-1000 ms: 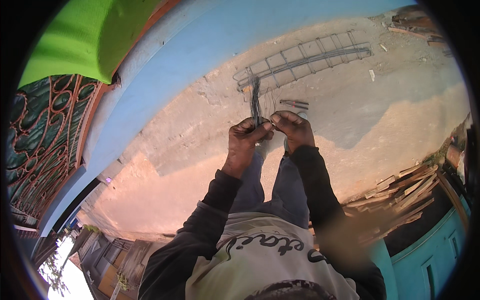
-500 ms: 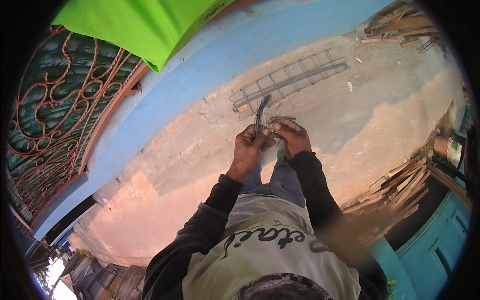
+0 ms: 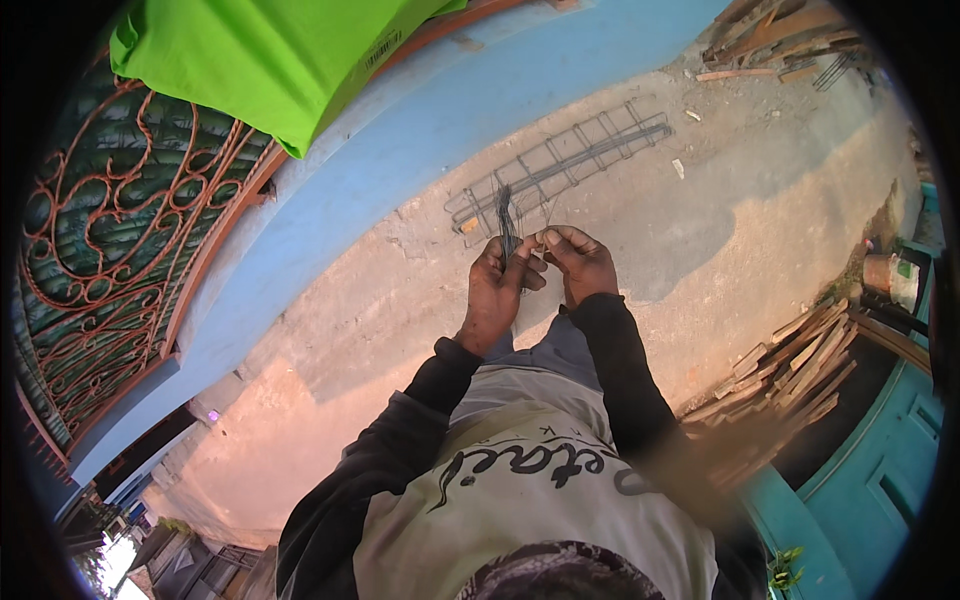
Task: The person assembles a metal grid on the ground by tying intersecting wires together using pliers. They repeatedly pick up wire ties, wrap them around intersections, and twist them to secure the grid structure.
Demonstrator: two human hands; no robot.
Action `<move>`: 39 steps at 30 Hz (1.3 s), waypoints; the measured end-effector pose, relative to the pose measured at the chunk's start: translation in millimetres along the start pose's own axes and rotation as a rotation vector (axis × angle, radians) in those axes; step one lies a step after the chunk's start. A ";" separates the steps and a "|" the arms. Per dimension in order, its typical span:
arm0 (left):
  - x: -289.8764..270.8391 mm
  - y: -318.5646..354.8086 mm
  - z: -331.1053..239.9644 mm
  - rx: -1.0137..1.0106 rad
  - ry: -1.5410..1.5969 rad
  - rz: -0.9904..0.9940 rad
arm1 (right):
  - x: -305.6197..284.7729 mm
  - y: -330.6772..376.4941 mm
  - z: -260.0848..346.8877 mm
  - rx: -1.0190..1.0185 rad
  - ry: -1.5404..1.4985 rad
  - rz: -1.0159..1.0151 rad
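wire bundle (image 3: 506,222), its upper end swung anticlockwise toward twelve o'clock since the earlier frame, gripped in the closed fingers of the left hand (image 3: 495,287). at its three o'clock, the right hand (image 3: 585,270) pinches thumb and forefinger together; whether they hold anything cannot be told. steel cage (image 3: 590,155) lies on the ground (image 3: 400,310) toward twelve o'clock.

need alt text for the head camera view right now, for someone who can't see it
Seen from above, a left hand grips a bundle of thin dark wire while the right hand appears to pinch fine strands beside it. Beyond them, a metal bar cage lies on the ground near a light blue wall; wooden planks are piled at the right.
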State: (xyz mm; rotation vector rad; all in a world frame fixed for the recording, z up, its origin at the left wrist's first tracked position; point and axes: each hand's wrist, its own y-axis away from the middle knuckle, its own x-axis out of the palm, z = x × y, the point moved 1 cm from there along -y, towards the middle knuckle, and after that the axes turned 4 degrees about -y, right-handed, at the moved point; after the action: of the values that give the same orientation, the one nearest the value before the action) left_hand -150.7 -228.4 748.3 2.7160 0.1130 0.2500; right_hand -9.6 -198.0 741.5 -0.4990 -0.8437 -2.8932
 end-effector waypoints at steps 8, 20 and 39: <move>74.1 -25.5 22.9 -0.029 -0.209 0.014 | -59.6 -16.2 84.3 -0.125 -0.190 0.023; 65.3 -88.0 122.9 -0.068 -0.342 -0.295 | -320.9 112.1 425.9 -0.981 -0.197 0.034; 42.7 -56.3 44.6 -0.440 0.048 0.173 | -184.8 -17.7 101.7 -0.118 0.634 0.180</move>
State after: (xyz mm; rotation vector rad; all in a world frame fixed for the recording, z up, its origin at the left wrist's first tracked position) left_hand -102.7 -189.5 692.1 2.2823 -0.1485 0.3458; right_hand 190.5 -129.9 751.9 0.3164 -0.4965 -2.6731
